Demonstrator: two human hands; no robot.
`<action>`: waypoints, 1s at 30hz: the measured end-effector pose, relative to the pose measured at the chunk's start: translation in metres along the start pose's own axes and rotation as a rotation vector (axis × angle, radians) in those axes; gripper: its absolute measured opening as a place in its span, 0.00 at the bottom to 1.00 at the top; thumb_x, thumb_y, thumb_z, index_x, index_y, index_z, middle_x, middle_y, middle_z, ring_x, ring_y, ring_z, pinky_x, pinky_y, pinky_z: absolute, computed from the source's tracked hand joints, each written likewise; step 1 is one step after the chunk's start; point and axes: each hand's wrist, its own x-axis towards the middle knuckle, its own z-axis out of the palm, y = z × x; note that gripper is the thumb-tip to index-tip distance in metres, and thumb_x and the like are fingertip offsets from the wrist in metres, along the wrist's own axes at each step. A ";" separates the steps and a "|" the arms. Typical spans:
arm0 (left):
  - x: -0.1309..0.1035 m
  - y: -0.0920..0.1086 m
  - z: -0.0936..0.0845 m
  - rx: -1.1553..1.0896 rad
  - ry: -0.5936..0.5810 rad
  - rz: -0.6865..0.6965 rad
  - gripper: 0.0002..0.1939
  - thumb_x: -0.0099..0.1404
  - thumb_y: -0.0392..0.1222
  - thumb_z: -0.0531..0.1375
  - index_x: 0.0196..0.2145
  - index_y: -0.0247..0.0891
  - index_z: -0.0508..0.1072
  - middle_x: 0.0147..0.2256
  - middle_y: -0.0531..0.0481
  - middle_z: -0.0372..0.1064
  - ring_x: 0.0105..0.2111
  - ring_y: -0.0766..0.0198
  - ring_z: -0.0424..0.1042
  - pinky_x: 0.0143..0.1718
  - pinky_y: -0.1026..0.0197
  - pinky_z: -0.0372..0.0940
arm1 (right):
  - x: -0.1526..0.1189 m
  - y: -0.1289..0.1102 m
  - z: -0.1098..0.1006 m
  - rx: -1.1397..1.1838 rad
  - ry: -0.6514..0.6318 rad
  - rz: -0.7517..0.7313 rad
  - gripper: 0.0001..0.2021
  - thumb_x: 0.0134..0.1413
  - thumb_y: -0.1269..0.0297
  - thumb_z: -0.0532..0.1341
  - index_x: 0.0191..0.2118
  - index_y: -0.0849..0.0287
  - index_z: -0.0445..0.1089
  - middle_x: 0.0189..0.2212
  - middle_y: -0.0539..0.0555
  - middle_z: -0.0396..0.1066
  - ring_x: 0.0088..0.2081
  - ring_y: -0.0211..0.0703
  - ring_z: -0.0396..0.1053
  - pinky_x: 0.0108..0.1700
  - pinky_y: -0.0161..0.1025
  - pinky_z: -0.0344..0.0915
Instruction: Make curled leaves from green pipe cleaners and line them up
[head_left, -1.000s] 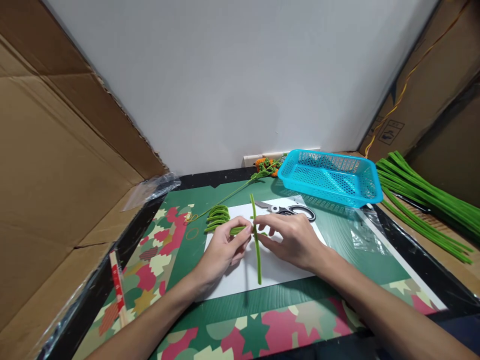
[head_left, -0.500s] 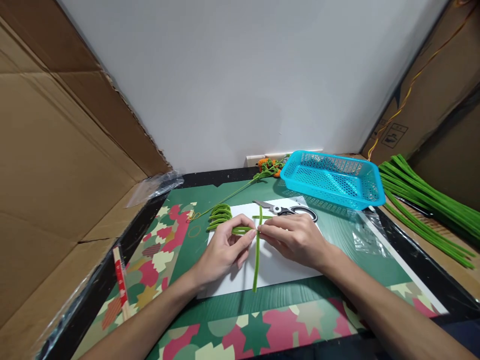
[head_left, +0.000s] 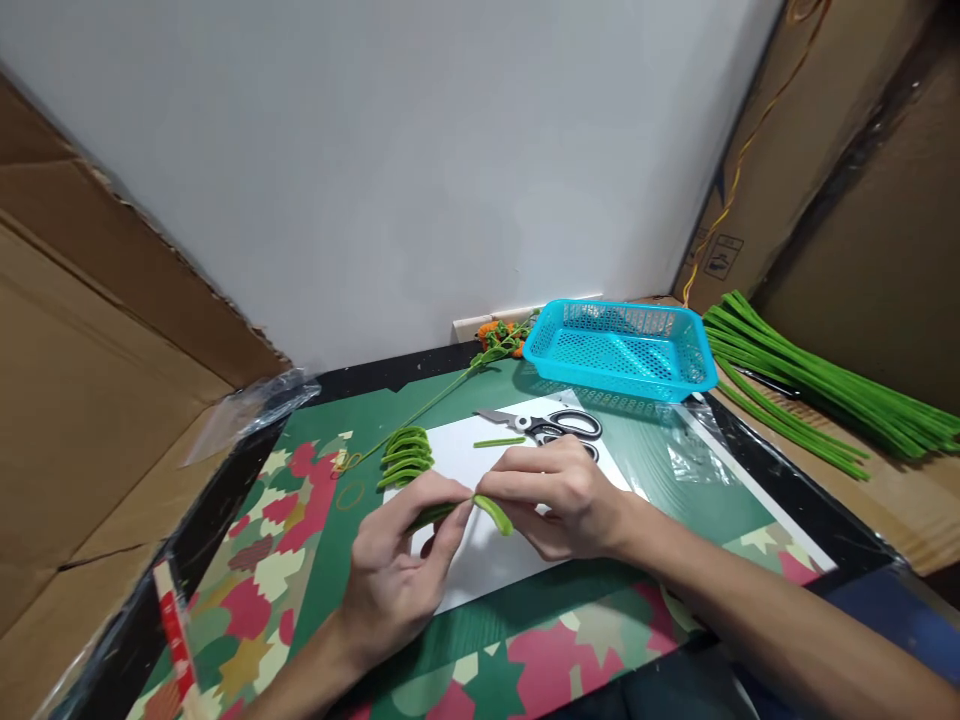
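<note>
Over the green mat (head_left: pixel 337 560), head view: pinching a fuzzy green stem (head_left: pixel 493 512) between closed fingertips of left hand (head_left: pixel 401 565) and right hand (head_left: pixel 574 495); emerging from the left grip, then sloping rightward and toward the near edge, beside the right fingers, with both hands similarly near.

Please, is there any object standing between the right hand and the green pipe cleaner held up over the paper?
Nothing visible does: the fingers of the right hand are right at the green pipe cleaner. The scissors lie beyond the hand, not between.
</note>
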 end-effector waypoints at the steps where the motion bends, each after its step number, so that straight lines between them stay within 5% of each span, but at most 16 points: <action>1: 0.000 -0.001 -0.001 0.034 -0.001 0.051 0.12 0.71 0.29 0.62 0.45 0.47 0.76 0.35 0.51 0.75 0.33 0.61 0.76 0.37 0.62 0.71 | 0.001 -0.002 -0.001 0.055 -0.014 0.033 0.13 0.72 0.68 0.55 0.40 0.58 0.77 0.30 0.53 0.77 0.28 0.38 0.70 0.26 0.38 0.57; 4: 0.001 -0.007 -0.004 0.119 -0.042 0.226 0.17 0.68 0.25 0.62 0.48 0.45 0.76 0.32 0.51 0.76 0.30 0.61 0.77 0.32 0.63 0.71 | 0.007 -0.005 -0.004 0.304 -0.035 0.207 0.13 0.69 0.65 0.58 0.33 0.59 0.77 0.26 0.52 0.72 0.27 0.38 0.66 0.28 0.37 0.59; 9: 0.005 -0.022 -0.010 0.278 -0.074 0.597 0.20 0.66 0.20 0.59 0.53 0.34 0.75 0.32 0.46 0.79 0.29 0.63 0.78 0.31 0.65 0.71 | 0.014 -0.004 0.000 1.128 -0.188 0.788 0.21 0.58 0.48 0.70 0.25 0.61 0.72 0.19 0.47 0.67 0.15 0.32 0.59 0.17 0.33 0.54; 12: 0.006 -0.023 -0.008 0.282 -0.078 0.621 0.19 0.68 0.21 0.60 0.53 0.34 0.75 0.35 0.45 0.80 0.32 0.62 0.79 0.34 0.65 0.72 | 0.013 -0.004 0.006 1.263 -0.198 0.914 0.23 0.56 0.45 0.71 0.26 0.62 0.72 0.19 0.47 0.67 0.12 0.32 0.59 0.13 0.33 0.54; 15: 0.009 -0.015 -0.002 0.095 -0.018 0.216 0.11 0.71 0.26 0.61 0.46 0.39 0.75 0.34 0.50 0.76 0.28 0.66 0.76 0.30 0.68 0.70 | 0.007 -0.005 0.008 0.852 -0.072 0.709 0.16 0.66 0.54 0.65 0.32 0.62 0.76 0.22 0.48 0.70 0.17 0.34 0.66 0.19 0.32 0.62; 17: 0.013 -0.009 0.002 -0.119 0.024 -0.129 0.02 0.75 0.35 0.61 0.42 0.41 0.73 0.30 0.55 0.70 0.21 0.71 0.68 0.23 0.69 0.65 | 0.003 -0.003 0.007 0.374 0.050 0.404 0.10 0.69 0.64 0.61 0.39 0.62 0.78 0.28 0.53 0.76 0.24 0.36 0.72 0.24 0.32 0.66; 19: 0.017 -0.006 0.004 -0.340 -0.016 -0.339 0.05 0.76 0.42 0.61 0.41 0.41 0.70 0.22 0.61 0.61 0.17 0.72 0.62 0.20 0.70 0.59 | -0.002 0.001 0.006 -0.037 0.116 0.081 0.09 0.69 0.73 0.59 0.46 0.62 0.77 0.36 0.57 0.80 0.30 0.38 0.75 0.28 0.33 0.67; 23: 0.019 -0.005 0.004 -0.530 -0.120 -0.454 0.09 0.76 0.47 0.62 0.41 0.40 0.69 0.19 0.63 0.57 0.17 0.73 0.59 0.21 0.71 0.54 | -0.007 0.010 0.004 -0.294 0.130 -0.213 0.12 0.68 0.79 0.59 0.52 0.66 0.74 0.40 0.59 0.81 0.36 0.41 0.78 0.33 0.36 0.70; 30: 0.011 -0.001 0.005 -0.486 -0.157 -0.410 0.07 0.76 0.45 0.61 0.42 0.41 0.70 0.21 0.62 0.59 0.19 0.72 0.61 0.22 0.69 0.57 | -0.008 0.011 0.002 -0.291 0.126 -0.243 0.12 0.71 0.78 0.54 0.48 0.65 0.74 0.37 0.59 0.81 0.34 0.41 0.76 0.32 0.37 0.69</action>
